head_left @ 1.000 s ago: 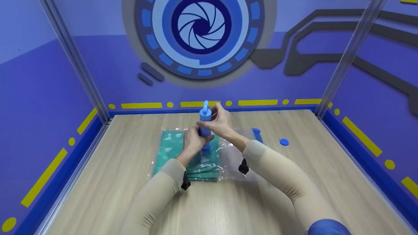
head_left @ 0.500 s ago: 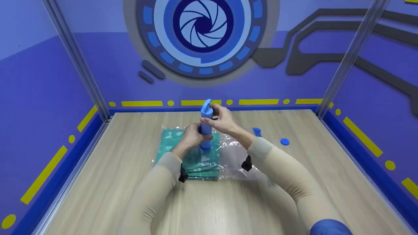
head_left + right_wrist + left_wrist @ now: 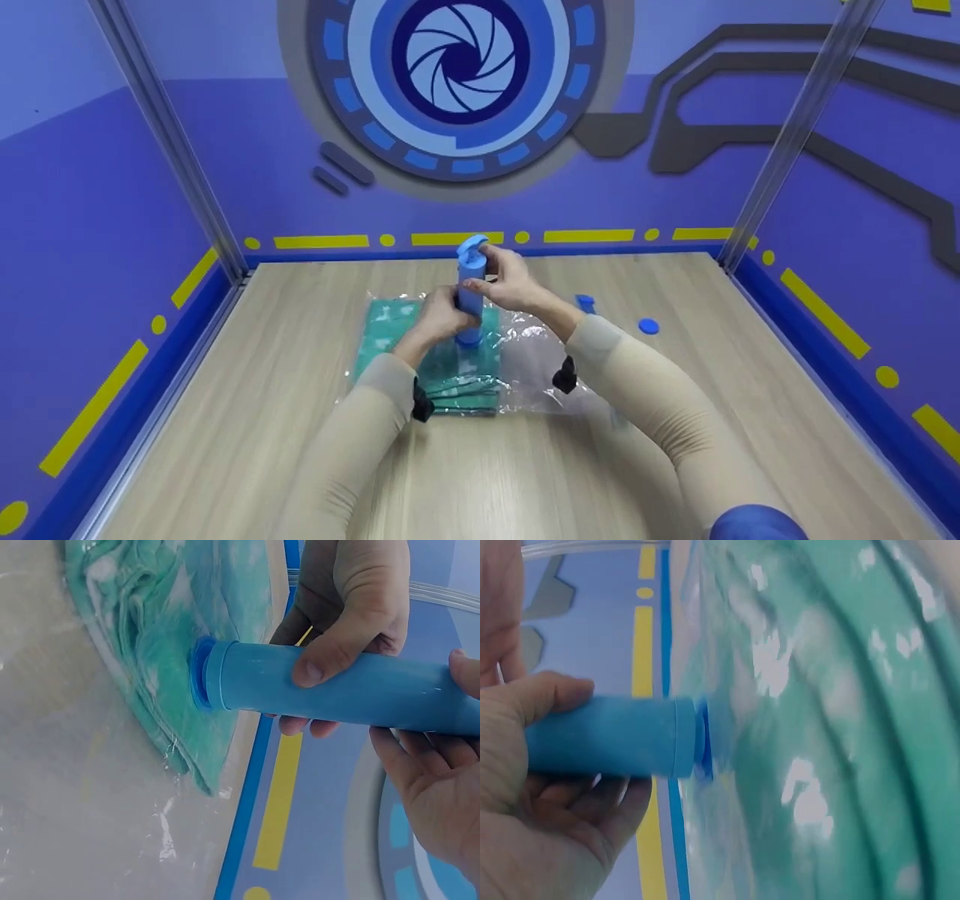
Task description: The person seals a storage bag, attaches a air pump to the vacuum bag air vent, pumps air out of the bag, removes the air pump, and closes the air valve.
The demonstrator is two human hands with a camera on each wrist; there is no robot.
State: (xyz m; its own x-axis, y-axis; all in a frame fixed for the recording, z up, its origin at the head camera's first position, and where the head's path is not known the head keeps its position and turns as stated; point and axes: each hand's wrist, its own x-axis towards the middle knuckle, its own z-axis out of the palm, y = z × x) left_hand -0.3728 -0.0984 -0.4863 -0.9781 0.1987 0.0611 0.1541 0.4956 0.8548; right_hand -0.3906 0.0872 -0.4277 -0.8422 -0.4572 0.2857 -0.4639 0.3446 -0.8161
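Observation:
A light blue hand pump [image 3: 471, 289] stands upright with its foot on a blue valve [image 3: 200, 673] of a clear plastic bag [image 3: 536, 367]. Folded green-and-white cloth [image 3: 390, 330] lies inside the bag. My left hand [image 3: 439, 315] grips the pump's lower barrel, thumb on one side and fingers on the other. Higher up, just under the curved handle [image 3: 472, 242], my right hand [image 3: 514, 281] holds the barrel between thumb and fingers. In the left wrist view the pump's end [image 3: 684, 736] meets the valve, with a narrow gap visible at one side.
On the wooden table [image 3: 247, 450], right of the bag, lie a small blue plastic piece [image 3: 586, 303] and a round blue cap [image 3: 649, 326]. Blue-purple panels [image 3: 420, 217] with metal corner posts [image 3: 806, 135] enclose the table's back and sides.
The pump's handle has turned from nearly end-on to sideways, its curve now pointing left and right. Both hands stay on the barrel, and the left forearm has shifted slightly left.

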